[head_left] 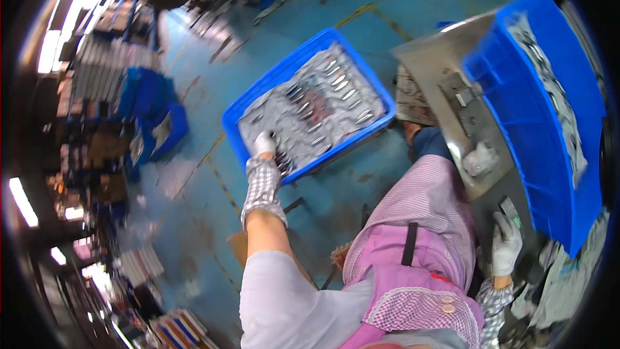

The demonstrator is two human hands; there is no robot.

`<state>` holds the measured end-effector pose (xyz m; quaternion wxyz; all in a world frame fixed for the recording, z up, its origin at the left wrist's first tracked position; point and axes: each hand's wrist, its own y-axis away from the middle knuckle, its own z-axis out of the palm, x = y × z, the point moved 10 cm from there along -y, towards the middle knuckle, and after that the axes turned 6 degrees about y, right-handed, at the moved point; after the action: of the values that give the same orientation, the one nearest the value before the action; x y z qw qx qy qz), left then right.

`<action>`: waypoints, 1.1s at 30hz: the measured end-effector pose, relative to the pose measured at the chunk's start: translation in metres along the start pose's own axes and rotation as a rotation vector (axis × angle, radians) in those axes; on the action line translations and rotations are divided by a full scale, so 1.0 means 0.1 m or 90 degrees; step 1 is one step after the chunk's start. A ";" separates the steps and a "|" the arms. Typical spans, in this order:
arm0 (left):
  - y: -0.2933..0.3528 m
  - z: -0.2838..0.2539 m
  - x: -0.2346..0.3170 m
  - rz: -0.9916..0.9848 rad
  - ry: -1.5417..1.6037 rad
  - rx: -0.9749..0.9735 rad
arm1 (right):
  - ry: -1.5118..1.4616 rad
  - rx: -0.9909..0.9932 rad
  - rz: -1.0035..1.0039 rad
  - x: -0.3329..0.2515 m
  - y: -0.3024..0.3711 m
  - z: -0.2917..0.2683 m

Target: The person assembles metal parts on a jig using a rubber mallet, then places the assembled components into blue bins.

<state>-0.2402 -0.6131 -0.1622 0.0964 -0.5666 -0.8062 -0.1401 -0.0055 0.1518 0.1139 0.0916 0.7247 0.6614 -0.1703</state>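
My left hand (265, 144), in a white glove, reaches into the near left part of a blue plastic bin (234, 130). Its fingers look curled around a small dark metal part (272, 135) at their tips; details are blurred. Grey crumpled lining (258, 105) covers the bin's inside, and several shiny metal parts (340, 82) lie on it in rows. More dark parts (283, 164) sit beside my left hand. On the right, my gloved right hand (506, 245) grips a small flat grey piece with a green edge (509, 208), close to the metal worktable.
A metal worktable (481, 184) stands at right, bearing a flat metal fixture (462, 100), a crumpled clear bag (481, 158) and a large blue bin (516, 113). A pale cloth (571, 278) hangs below it. Stacked goods and blue bins (145, 100) line the left.
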 end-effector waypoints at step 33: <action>4.17 0.42 6.83 0.923 0.288 -0.252 | -0.284 -0.163 0.399 1.28 -0.41 -1.91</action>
<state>-0.0797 0.1391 0.0611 0.2229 -0.9160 -0.1559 -0.2950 -0.0135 0.3434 0.2469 0.3699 0.8190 0.3884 -0.2037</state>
